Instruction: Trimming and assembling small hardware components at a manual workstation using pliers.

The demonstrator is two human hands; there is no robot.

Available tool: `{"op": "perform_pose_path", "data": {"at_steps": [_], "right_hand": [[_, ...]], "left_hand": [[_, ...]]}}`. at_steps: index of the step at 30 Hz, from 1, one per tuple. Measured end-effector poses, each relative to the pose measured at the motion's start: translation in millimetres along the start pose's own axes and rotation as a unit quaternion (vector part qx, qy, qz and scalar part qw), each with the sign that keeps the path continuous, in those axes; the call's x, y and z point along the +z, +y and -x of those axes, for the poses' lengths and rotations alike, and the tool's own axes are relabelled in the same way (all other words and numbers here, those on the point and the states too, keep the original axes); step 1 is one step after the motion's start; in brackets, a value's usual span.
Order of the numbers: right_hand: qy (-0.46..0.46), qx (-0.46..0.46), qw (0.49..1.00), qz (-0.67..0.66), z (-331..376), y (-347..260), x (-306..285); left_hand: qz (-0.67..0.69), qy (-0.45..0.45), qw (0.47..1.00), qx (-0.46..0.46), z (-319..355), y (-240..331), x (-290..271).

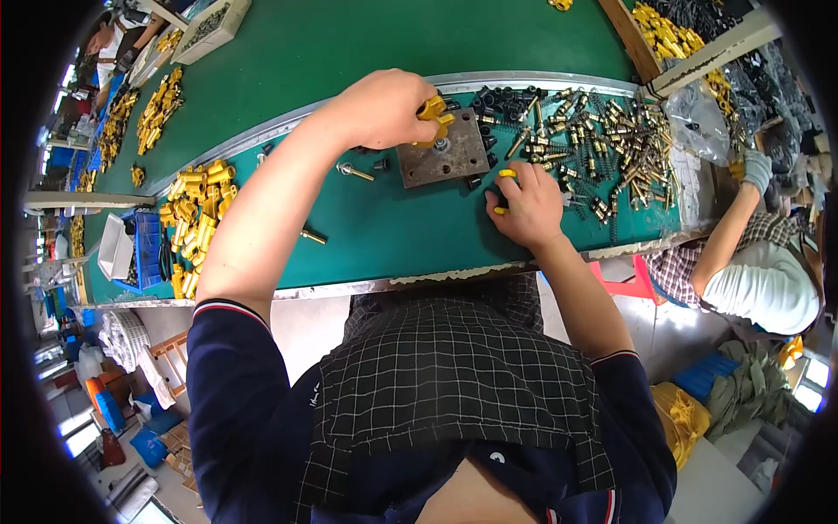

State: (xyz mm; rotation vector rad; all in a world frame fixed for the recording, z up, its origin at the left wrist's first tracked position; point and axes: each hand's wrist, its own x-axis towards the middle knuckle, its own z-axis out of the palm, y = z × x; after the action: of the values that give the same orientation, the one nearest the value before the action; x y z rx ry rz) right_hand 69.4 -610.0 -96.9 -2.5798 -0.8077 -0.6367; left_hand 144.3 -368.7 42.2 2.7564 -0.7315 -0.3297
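My left hand (384,109) is closed around a yellow metal fitting (432,111), over a square steel block (443,164) with holes in it. A small round metal piece (442,143) stands on the block beneath the fitting. To the right of the block, my right hand (534,205) is wrapped round a yellow-handled tool (506,173) that looks like pliers; most of it is hidden by the fingers. Near the block's left side lie a loose brass-and-steel pin (356,172) and a small black cap (381,164).
Brass pins and springs (624,144) spread over the bench's right side, with black caps (502,102) behind the block. Yellow fittings (199,210) are piled left, next to a blue bin (144,253). A metal strip (288,120) crosses behind. A co-worker's gloved hand (756,170) is at right.
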Motion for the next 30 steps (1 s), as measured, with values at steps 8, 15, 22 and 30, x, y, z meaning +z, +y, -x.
{"op": "perform_pose_path", "data": {"at_steps": [8,15,22,30], "right_hand": [[0.019,-0.012,1.000,-0.001,-1,-3,-1],[-0.038,0.014,0.999,-0.002,-10,-3,-3],[-0.160,0.009,0.974,0.158,-60,23,-33],[-0.134,-0.075,0.978,0.142,-76,39,-25]], "left_hand": [[-0.114,-0.080,0.989,0.046,-28,14,18],[0.135,0.275,0.952,0.013,38,0,60],[0.012,0.314,0.939,-0.140,192,-29,140],[0.007,0.345,0.918,-0.197,198,-78,148]]}}
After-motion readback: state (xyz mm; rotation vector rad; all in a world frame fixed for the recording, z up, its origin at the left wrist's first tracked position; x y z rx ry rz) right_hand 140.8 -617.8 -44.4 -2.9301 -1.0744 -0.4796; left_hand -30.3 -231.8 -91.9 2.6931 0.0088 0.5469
